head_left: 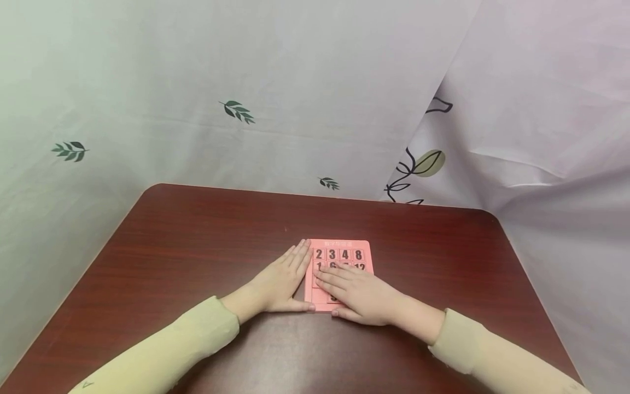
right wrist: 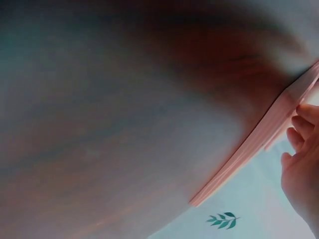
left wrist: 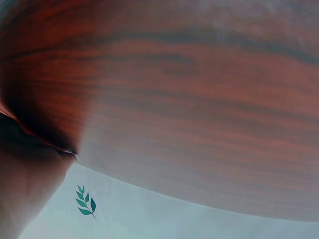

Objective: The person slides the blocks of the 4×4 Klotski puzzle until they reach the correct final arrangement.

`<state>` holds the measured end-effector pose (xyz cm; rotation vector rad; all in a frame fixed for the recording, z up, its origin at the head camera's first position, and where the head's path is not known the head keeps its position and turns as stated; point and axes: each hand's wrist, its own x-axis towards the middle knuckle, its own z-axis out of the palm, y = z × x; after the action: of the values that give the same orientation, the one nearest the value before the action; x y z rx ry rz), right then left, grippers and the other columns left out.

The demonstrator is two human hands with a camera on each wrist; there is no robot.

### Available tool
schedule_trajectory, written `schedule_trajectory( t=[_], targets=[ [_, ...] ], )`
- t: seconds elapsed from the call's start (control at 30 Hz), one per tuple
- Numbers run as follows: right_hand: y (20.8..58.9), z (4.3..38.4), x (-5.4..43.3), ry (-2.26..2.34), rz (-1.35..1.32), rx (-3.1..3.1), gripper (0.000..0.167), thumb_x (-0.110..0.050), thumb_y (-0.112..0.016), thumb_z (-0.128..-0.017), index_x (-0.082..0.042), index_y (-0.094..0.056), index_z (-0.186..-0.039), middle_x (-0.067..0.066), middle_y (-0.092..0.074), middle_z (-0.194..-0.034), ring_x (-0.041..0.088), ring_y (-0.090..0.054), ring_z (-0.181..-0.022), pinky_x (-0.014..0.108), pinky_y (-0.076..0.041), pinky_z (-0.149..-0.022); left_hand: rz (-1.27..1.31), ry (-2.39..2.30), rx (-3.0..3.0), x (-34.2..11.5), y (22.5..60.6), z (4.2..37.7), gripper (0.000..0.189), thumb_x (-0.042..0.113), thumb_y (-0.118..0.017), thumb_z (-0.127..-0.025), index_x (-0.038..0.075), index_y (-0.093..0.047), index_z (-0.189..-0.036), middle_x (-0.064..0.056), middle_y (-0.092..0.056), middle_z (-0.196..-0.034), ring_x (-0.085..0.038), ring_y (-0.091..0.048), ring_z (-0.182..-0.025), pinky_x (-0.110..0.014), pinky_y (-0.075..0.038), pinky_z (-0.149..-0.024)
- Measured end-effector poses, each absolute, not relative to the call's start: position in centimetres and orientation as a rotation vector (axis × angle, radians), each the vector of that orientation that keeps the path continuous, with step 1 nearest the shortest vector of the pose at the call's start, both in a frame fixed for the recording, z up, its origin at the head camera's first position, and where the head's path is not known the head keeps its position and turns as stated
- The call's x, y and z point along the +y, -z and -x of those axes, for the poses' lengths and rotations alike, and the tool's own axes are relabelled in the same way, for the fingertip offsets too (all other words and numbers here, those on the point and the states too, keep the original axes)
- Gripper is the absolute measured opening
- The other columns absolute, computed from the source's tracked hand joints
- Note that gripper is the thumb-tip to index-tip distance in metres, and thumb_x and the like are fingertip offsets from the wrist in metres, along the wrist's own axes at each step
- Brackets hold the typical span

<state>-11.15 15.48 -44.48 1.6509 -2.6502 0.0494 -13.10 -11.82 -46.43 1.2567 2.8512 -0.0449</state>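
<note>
A pink sliding number puzzle (head_left: 365, 244) lies flat on the table, its black-numbered tiles partly covered. The top row reads 2, 3, 4, 8. My left hand (head_left: 281, 279) rests along the puzzle's left edge with fingers straight and thumb at the lower left corner. Over the middle and lower tiles lies my right hand (head_left: 366, 295), fingers extended leftward and touching them; its thumb is at the bottom edge. Several tiles are hidden beneath it. In the right wrist view, the puzzle's side (right wrist: 249, 149) and the right hand's fingers (right wrist: 295, 137) show. Part of the left hand (left wrist: 30, 184) appears in its wrist view.
The dark reddish-brown wooden table (head_left: 197, 235) has rounded far corners. Behind it and at both sides hangs a pale curtain (head_left: 295, 71) with leaf prints, meeting the table's far edge.
</note>
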Motion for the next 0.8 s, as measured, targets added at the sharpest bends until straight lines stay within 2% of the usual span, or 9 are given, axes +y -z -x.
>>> schedule_trajectory(
  t=[0.17, 0.3, 0.5, 0.8],
  targets=[
    [44.6, 10.3, 16.9, -0.07, -1.672, -2.525, 0.063, -0.044, -0.065, -0.103, -0.011, -0.054, -0.156, 0.003, -0.056, -0.16, 0.021, -0.052, -0.15, 0.045, -0.042, -0.126, -1.256, 0.038, 2.855, -11.7, 46.5, 13.1, 0.121, 0.081, -0.056, -0.091, -0.013, -0.028, -0.162, -0.034, -0.022, -0.171, -0.043, -0.024, -0.163, -0.049, -0.028, -0.134],
    [45.0, 9.5, 18.4, -0.024, -1.693, -2.436, 0.062, -0.043, -0.069, -0.101, -0.012, -0.057, -0.153, 0.001, -0.062, -0.154, 0.019, -0.057, -0.145, 0.044, -0.045, -0.123, -1.261, 0.032, 2.869, -11.7, 46.5, 13.1, 0.121, 0.081, -0.057, -0.09, -0.013, -0.03, -0.161, -0.034, -0.023, -0.171, -0.044, -0.025, -0.162, -0.049, -0.028, -0.134],
    [45.5, 9.1, 19.0, -0.029, -1.712, -2.402, 0.064, -0.042, -0.068, -0.101, -0.012, -0.054, -0.156, 0.001, -0.059, -0.158, 0.018, -0.055, -0.147, 0.043, -0.045, -0.123, -1.261, 0.053, 2.878, -11.9, 46.7, 13.2, 0.122, 0.083, -0.055, -0.09, -0.012, -0.028, -0.162, -0.034, -0.021, -0.172, -0.043, -0.023, -0.163, -0.049, -0.027, -0.134],
    [45.1, 9.3, 16.7, -0.019, -1.754, -2.456, 0.065, -0.046, -0.06, -0.106, -0.013, -0.048, -0.16, 0.0, -0.052, -0.164, 0.018, -0.049, -0.152, 0.043, -0.041, -0.127, -1.261, 0.035, 2.87, -11.7, 46.6, 13.1, 0.123, 0.083, -0.055, -0.09, -0.012, -0.026, -0.162, -0.034, -0.021, -0.172, -0.043, -0.023, -0.163, -0.049, -0.026, -0.134]
  ],
)
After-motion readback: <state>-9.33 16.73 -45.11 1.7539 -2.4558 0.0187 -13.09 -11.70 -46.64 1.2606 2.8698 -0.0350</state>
